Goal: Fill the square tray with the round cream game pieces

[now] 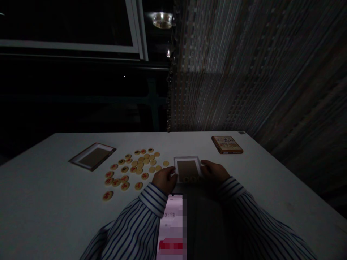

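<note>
My left hand (pixel 165 179) grips the left side of a shallow pale-rimmed box (pixel 200 162), its thumb and fingers closed at the edge. On the opposite side, my right hand (pixel 215 171) is closed at the right edge of the same box. A few round pieces lie in a row along the box's near inner side. To the left of my left hand, many Chinese chess pieces (pixel 124 169) are scattered over the white table. Some show red or dark characters and others show plain faces.
A second shallow box part or lid (pixel 77 163) lies at the far left of the table (pixel 54 202). A brown printed box (pixel 227 145) rests at the back right. A lit phone (pixel 170 227) is in front of me, partly under my left sleeve. A string curtain (pixel 211 90) hangs behind.
</note>
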Available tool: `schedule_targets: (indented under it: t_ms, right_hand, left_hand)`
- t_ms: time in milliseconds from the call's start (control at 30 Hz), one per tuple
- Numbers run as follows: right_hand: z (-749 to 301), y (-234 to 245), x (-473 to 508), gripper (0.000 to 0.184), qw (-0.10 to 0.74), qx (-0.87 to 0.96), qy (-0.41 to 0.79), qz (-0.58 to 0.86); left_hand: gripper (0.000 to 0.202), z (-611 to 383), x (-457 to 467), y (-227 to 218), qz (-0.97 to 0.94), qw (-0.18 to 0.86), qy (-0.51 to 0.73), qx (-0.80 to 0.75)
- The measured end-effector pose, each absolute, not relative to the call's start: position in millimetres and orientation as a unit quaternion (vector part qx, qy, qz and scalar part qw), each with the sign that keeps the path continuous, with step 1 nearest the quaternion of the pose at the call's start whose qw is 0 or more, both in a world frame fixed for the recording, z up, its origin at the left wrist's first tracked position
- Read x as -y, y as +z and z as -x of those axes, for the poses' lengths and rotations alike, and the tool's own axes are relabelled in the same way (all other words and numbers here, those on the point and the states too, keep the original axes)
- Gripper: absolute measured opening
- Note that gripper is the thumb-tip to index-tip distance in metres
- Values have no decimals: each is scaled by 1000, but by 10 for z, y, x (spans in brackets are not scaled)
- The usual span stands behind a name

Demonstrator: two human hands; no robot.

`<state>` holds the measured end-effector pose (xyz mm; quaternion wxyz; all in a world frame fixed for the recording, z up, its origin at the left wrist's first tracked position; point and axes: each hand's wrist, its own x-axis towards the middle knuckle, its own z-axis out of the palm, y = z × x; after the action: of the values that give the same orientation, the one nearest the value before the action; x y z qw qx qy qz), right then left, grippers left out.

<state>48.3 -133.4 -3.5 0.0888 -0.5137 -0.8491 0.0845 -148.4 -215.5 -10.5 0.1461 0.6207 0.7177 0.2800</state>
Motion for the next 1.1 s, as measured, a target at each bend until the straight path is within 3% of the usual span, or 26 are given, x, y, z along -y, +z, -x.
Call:
schedule_targets:
  t_ms: [433, 667, 867, 1100]
  right_hand:
    - [-533, 17, 1335, 31, 230, 823, 71, 514]
    - [-495, 120, 1343, 27, 302, 842, 71, 442]
    - [-288, 290, 1414, 22, 260, 882, 45, 390]
    - [127, 500, 1490, 20, 136, 937, 9, 323]
  left_hand:
    - [26, 1662, 2215, -2, -565, 85, 423, -703]
    - [32, 2095, 2231, 191, -552, 53, 442, -705]
    - [33, 2346, 2315, 209, -532, 32, 420, -735]
    - [29, 2397, 2363, 41, -640, 12, 273, -718]
